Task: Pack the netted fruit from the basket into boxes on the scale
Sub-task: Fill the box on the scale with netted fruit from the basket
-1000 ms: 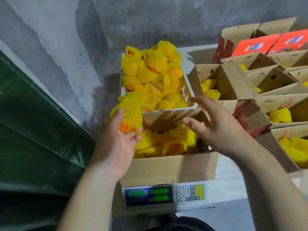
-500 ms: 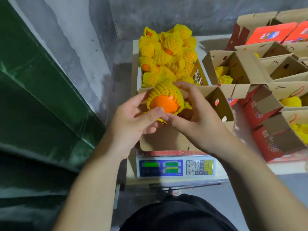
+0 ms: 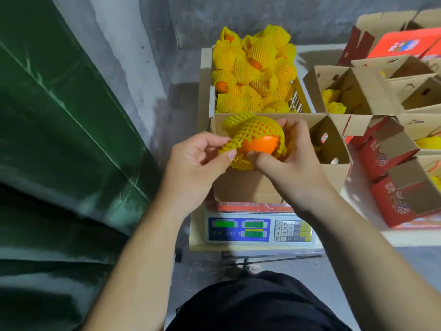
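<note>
An orange in a yellow foam net [image 3: 256, 137] is held above the open cardboard box [image 3: 334, 149] that stands on the scale [image 3: 259, 229]. My right hand [image 3: 290, 163] grips the fruit from the right and below, thumb on the bare orange skin. My left hand [image 3: 195, 166] pinches the loose lower edge of the net. Behind the box, a white basket [image 3: 211, 101] is heaped with several more netted fruit [image 3: 253, 72]. The box's inside is mostly hidden by my hands.
To the right, several open cardboard and red printed boxes [image 3: 393, 151] crowd the white tabletop [image 3: 358, 199], some holding netted fruit. A green tarpaulin [image 3: 59, 139] fills the left side, and a grey wall stands behind the basket.
My left hand brought the netted fruit from the left over the box, and my right hand took hold of it. The left now pinches the net's edge. The camera tilted downwards.
</note>
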`<state>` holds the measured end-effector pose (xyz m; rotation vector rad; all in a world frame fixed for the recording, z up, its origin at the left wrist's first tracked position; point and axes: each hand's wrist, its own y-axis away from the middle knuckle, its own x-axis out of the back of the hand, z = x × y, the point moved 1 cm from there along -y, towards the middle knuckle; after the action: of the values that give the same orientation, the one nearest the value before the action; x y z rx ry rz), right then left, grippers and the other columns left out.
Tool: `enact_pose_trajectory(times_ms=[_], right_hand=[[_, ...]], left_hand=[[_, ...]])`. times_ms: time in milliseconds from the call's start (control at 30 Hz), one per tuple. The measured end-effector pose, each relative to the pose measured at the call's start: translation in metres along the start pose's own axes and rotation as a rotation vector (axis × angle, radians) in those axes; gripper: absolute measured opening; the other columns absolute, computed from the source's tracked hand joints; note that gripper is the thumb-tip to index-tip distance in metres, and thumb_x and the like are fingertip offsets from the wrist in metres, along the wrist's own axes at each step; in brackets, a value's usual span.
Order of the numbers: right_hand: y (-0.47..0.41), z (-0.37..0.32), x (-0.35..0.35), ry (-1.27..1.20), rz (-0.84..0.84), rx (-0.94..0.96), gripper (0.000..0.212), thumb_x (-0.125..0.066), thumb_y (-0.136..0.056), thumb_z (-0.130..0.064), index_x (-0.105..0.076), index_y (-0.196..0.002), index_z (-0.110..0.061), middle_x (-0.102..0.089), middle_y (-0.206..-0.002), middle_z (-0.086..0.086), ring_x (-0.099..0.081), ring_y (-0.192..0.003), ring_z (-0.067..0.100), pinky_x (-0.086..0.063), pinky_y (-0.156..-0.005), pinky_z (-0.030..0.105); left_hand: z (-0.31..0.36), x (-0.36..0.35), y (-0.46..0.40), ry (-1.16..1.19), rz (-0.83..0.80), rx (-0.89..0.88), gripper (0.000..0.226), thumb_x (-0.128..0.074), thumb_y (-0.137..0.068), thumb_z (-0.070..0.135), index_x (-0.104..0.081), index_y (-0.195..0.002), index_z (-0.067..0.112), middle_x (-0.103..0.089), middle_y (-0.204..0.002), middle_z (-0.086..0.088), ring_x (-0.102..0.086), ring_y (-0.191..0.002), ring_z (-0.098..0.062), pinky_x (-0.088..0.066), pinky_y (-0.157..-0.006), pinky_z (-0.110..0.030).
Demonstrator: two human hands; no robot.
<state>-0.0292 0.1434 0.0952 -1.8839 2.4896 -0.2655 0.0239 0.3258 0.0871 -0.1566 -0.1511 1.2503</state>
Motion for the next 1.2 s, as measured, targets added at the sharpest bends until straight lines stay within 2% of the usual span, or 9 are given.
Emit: enact_pose_trajectory(times_ms=[133, 267, 367, 500, 567, 700, 800, 1100, 1200], right_hand=[[-0.002, 0.0, -0.003, 0.019, 0.131, 0.1, 0.063, -0.083, -0.074, -0.026, -0.042, -0.122, -0.024, -0.059, -0.114, -0.001, -0.066, -0.096, 0.002, -0.056, -0.074, 0.024], [-0.007, -0.007, 0.009, 0.403, 0.232, 0.226, 0.07, -0.08, -0.087, -0.037, -0.045, -0.147, -0.026, -0.048, -0.129, 0.001, -0.048, -0.112, -0.015, -0.04, -0.091, 0.004], [-0.017, -0.014, 0.019, 0.542, 0.266, 0.222, 0.073, -0.079, -0.09, -0.036, -0.043, -0.153, -0.027, -0.043, -0.138, 0.008, -0.046, -0.12, 0.003, -0.037, -0.094, 0.008], [-0.032, -0.016, 0.036, 0.908, -0.027, 0.003, 0.081, -0.075, -0.091, -0.045, -0.031, -0.16, -0.037, -0.032, -0.156, 0.013, -0.046, -0.136, 0.038, -0.044, -0.109, 0.045], [-0.03, -0.016, 0.041, 0.886, -0.006, -0.007, 0.072, -0.07, -0.095, -0.041, -0.034, -0.158, -0.037, -0.036, -0.154, 0.012, -0.048, -0.133, 0.039, -0.044, -0.11, 0.051], [-0.023, -0.017, 0.04, 0.832, -0.062, 0.054, 0.049, -0.06, -0.102, -0.03, -0.05, -0.15, -0.034, -0.05, -0.146, 0.009, -0.053, -0.13, 0.028, -0.039, -0.103, 0.029], [-0.014, -0.017, 0.032, 0.768, -0.181, 0.055, 0.051, -0.059, -0.102, -0.027, -0.047, -0.151, -0.037, -0.057, -0.139, 0.007, -0.056, -0.125, 0.023, -0.047, -0.101, 0.036], [-0.002, -0.015, 0.013, 0.717, -0.418, 0.12, 0.045, -0.061, -0.103, -0.026, -0.053, -0.147, -0.034, -0.055, -0.132, -0.003, -0.057, -0.103, 0.009, -0.04, -0.074, 0.014], [0.0, -0.017, 0.012, 0.722, -0.438, 0.117, 0.044, -0.06, -0.104, -0.028, -0.053, -0.146, -0.036, -0.055, -0.133, -0.005, -0.056, -0.102, 0.005, -0.041, -0.074, 0.011]], left_hand=[[0.007, -0.012, 0.003, -0.048, -0.052, -0.08, 0.031, -0.074, -0.095, 0.013, -0.076, -0.104, 0.043, -0.079, -0.102, 0.01, -0.074, -0.095, -0.008, -0.058, -0.079, -0.021], [0.01, -0.013, 0.001, -0.083, 0.019, -0.106, 0.028, -0.067, -0.099, 0.018, -0.076, -0.11, 0.042, -0.077, -0.109, 0.011, -0.073, -0.104, -0.012, -0.057, -0.086, -0.022], [0.007, -0.005, -0.006, -0.086, 0.173, -0.042, 0.028, -0.062, -0.098, 0.015, -0.076, -0.105, 0.039, -0.078, -0.104, 0.014, -0.072, -0.102, -0.006, -0.056, -0.086, -0.024], [-0.003, 0.003, -0.011, -0.149, 0.214, 0.062, 0.031, -0.06, -0.097, 0.008, -0.075, -0.104, 0.034, -0.078, -0.102, 0.014, -0.071, -0.103, -0.001, -0.057, -0.091, -0.026], [-0.005, 0.004, -0.011, -0.168, 0.182, 0.07, 0.03, -0.061, -0.096, 0.01, -0.075, -0.104, 0.035, -0.077, -0.101, 0.015, -0.071, -0.101, 0.0, -0.054, -0.088, -0.019], [-0.01, -0.001, -0.012, -0.253, 0.064, 0.12, 0.024, -0.062, -0.096, 0.024, -0.074, -0.103, 0.043, -0.075, -0.103, 0.02, -0.07, -0.102, -0.002, -0.053, -0.09, -0.024], [-0.012, -0.004, -0.008, -0.292, -0.01, 0.139, 0.019, -0.062, -0.097, 0.033, -0.074, -0.109, 0.043, -0.075, -0.106, 0.022, -0.07, -0.106, -0.003, -0.055, -0.094, -0.033], [-0.014, -0.004, -0.004, -0.37, -0.092, 0.106, 0.016, -0.058, -0.094, 0.046, -0.07, -0.104, 0.047, -0.074, -0.099, 0.022, -0.07, -0.098, -0.003, -0.056, -0.089, -0.035], [-0.016, -0.002, -0.002, -0.379, -0.11, 0.11, 0.014, -0.058, -0.094, 0.044, -0.071, -0.101, 0.043, -0.075, -0.094, 0.019, -0.07, -0.094, -0.006, -0.056, -0.084, -0.036]])
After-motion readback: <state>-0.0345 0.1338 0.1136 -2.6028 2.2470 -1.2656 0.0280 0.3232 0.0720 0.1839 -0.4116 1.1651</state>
